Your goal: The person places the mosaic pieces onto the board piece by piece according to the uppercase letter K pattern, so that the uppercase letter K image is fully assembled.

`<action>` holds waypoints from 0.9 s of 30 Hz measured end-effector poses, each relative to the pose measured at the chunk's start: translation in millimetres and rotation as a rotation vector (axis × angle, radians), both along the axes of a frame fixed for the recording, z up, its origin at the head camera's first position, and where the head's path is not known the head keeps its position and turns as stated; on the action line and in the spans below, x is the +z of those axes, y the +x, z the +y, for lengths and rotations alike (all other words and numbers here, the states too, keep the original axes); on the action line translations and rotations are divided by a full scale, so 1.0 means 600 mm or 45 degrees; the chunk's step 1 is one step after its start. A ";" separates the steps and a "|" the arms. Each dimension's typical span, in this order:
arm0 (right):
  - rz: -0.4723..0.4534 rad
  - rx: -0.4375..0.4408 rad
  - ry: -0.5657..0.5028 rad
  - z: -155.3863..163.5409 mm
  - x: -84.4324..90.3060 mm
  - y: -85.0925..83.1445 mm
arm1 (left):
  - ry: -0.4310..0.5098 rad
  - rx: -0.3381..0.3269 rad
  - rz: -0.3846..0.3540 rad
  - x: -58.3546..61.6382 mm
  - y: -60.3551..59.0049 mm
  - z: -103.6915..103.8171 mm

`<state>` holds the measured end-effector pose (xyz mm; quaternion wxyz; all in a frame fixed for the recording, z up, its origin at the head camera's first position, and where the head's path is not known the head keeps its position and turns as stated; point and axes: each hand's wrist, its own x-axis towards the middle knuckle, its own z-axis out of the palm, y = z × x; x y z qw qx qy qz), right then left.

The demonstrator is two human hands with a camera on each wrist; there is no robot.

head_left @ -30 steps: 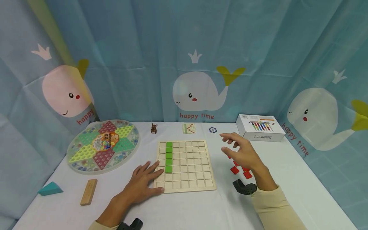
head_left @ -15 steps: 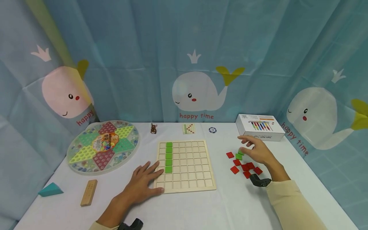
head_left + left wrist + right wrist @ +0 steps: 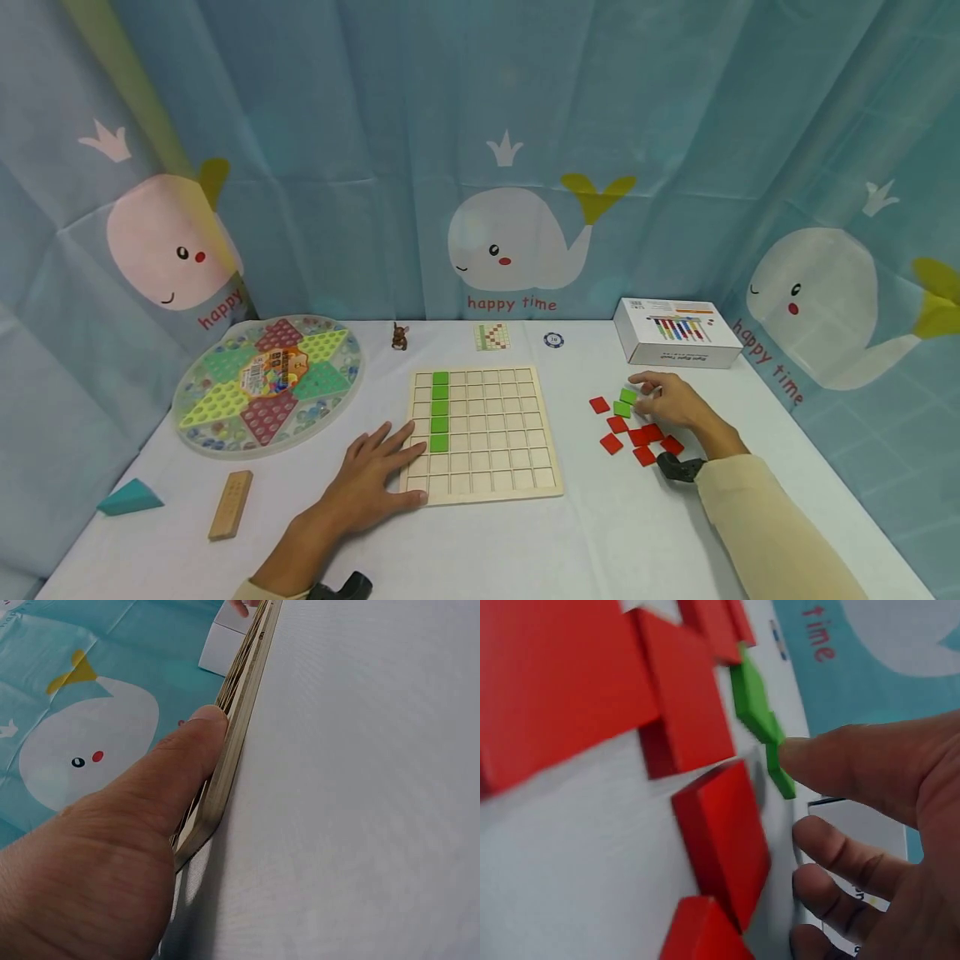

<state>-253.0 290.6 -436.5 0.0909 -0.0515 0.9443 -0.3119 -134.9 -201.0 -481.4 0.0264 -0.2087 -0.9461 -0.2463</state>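
My left hand [image 3: 375,479] lies with fingers spread over the left edge of a wooden grid board [image 3: 491,479]. Its thumb [image 3: 199,731] touches the board's edge in the left wrist view. Several green square tiles [image 3: 439,408] form a column in the board's second column from the left. At the right, my right hand [image 3: 667,402] is just beside two loose green tiles [image 3: 622,409], fingers loosely bent. The right wrist view has its thumb [image 3: 840,761] overlapping the farther green tile [image 3: 780,776]. Several red square tiles [image 3: 637,437] lie nearer to me, close to that hand.
A round Chinese checkers board [image 3: 217,362] stands at the back left. Nearer are a teal wedge [image 3: 131,497] and a wooden block [image 3: 231,505]. Along the back are a small brown figurine [image 3: 400,337], a pattern card [image 3: 492,337], a round chip [image 3: 553,340] and a white box [image 3: 675,333].
My right hand has moved right and then down beside the loose green tiles, uncovering them and more of the red ones. The left hand stays on the board.
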 end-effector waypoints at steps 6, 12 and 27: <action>0.014 -0.009 0.112 -0.004 -0.005 -0.002 | 0.007 -0.002 0.005 0.000 0.001 0.000; 0.058 -0.037 0.130 -0.003 -0.006 0.001 | 0.011 0.001 -0.001 0.000 0.001 -0.001; 0.288 -0.106 0.032 0.005 0.045 0.049 | 0.012 0.000 0.001 0.002 0.001 0.000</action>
